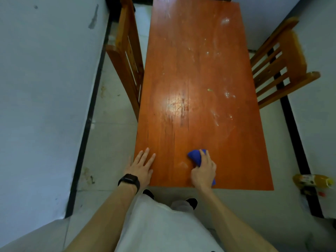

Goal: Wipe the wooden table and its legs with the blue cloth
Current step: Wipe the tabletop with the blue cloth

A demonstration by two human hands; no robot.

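Wooden desk point(196, 73) has white smears mid and far, wiping barely begun. Chairs point(127, 57) flank it. Left hand point(141, 166) lies flat, fingers spread, near corner, likely bracing. Right hand point(203, 170) bunches blue cloth point(195, 156) against near edge, probably for scrubbing pressure.

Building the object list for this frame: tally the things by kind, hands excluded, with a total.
Wooden table: 1
Wooden chairs: 2, one left of the table, one right
Blue cloth: 1
Bottle on the floor: 1
Wristwatch: 1
Total: 6
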